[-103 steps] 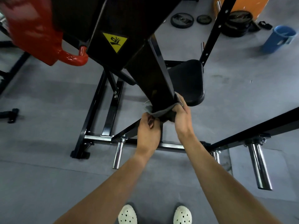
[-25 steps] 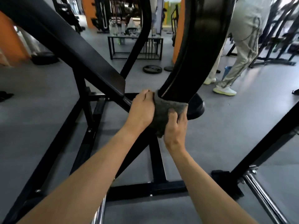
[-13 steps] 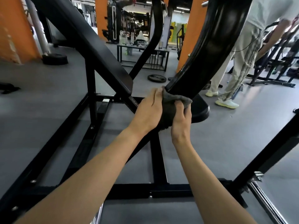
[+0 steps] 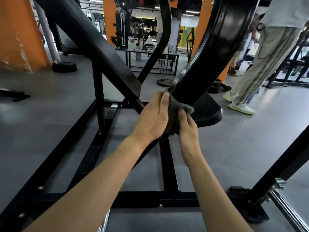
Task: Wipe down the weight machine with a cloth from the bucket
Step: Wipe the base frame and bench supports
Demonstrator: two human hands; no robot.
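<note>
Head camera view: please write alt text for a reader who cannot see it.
The left hand and the right hand hold a grey cloth wrapped round the lower part of a curved black machine bar in a gym. A black seat pad sits just behind it, and another person's legs stand at the right.

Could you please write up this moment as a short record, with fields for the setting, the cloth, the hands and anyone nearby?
setting: gym floor, at a black weight machine
cloth: grey cloth wrapped round the lower end of the curved machine arm, just above the seat pad
hands: left hand grips the cloth on the arm's left side; right hand holds it from below
nearby: person in light striped trousers standing at right
floor: weight plate beyond the machine
</note>
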